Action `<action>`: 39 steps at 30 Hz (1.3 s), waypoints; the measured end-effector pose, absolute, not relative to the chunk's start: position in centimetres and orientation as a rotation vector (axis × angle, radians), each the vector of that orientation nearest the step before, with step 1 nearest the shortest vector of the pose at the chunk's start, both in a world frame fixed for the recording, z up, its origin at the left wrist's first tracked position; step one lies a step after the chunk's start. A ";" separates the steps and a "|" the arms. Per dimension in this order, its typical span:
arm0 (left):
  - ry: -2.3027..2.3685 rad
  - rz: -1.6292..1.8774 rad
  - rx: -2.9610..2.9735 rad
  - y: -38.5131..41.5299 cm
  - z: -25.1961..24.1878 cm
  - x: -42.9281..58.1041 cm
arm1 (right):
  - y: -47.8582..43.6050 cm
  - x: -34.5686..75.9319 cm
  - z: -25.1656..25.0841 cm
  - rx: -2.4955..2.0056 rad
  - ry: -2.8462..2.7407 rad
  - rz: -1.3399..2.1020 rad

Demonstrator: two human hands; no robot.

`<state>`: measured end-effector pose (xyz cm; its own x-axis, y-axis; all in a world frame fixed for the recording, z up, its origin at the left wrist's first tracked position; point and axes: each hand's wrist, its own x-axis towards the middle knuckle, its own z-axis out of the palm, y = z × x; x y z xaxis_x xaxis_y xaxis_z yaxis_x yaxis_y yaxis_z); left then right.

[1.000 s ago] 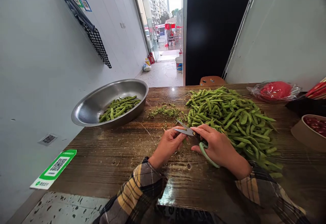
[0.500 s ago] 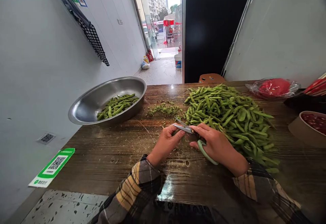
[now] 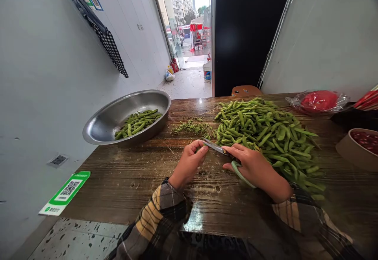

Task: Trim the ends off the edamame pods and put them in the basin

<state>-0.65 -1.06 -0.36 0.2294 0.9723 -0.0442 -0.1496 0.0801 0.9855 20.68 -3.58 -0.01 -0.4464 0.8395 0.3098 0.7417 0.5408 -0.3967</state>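
My right hand [image 3: 251,165] is closed around the green-handled scissors [image 3: 217,147], whose blades point left and look nearly together. At the blade tips, my left hand [image 3: 190,163] is closed in a pinch; whatever lies between its fingers is hidden. Just beyond my right hand spreads a large heap of green soybean pods [image 3: 262,130]. Small green trimmings [image 3: 193,127] lie on the table past my left hand. To the left, a steel basin [image 3: 100,120] holds several pods [image 3: 138,123].
The dark wooden table [image 3: 124,173] carries a green QR-code card [image 3: 65,193] at its left edge. On the right are a red item in clear plastic [image 3: 319,101] and a tub of dark red contents [image 3: 351,149]. An orange stool [image 3: 245,91] stands behind the table.
The scissors' blades were spread at my left fingertips and now look nearly together. My left hand has shifted slightly left, away from my right hand. The view has turned a little.
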 end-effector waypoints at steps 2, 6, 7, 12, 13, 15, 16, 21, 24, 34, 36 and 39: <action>0.902 1.145 1.016 -0.8 -0.4 -0.8 | -3.5 20.7 0.0 -1.309 -2.248 0.259; 0.880 1.252 0.930 -0.5 -0.1 -1.2 | -3.5 20.8 0.0 -1.323 -2.146 0.284; 0.879 1.259 0.924 -0.5 0.0 -1.2 | -3.4 20.8 0.0 -1.322 -2.134 0.288; 0.857 1.260 0.962 -0.8 0.3 -1.0 | -3.4 20.7 -0.1 -1.296 -2.130 0.274; 0.853 1.255 0.972 -0.9 0.3 -0.9 | -3.4 20.7 -0.1 -1.291 -2.127 0.270; 0.844 1.232 0.999 -1.0 0.2 -0.8 | -3.5 20.6 0.0 -1.289 -2.117 0.270; 0.839 1.218 1.016 -1.0 0.1 -0.8 | -3.5 20.5 0.1 -1.293 -2.110 0.273; 0.826 1.168 1.060 -1.1 -0.4 -0.6 | -3.7 20.3 0.3 -1.298 -2.091 0.300; 0.820 1.139 1.041 -1.1 -0.5 -0.6 | -3.6 20.5 0.1 -1.259 -2.095 0.291; 0.815 1.211 0.850 -0.6 0.3 -1.1 | -3.7 20.7 0.0 -1.254 -2.233 0.264; 0.820 1.209 0.790 -0.3 0.3 -1.4 | -3.6 21.0 0.1 -1.248 -2.162 0.262; 0.793 1.188 0.695 0.1 0.0 -1.8 | -3.0 21.8 0.3 -1.226 -1.956 0.245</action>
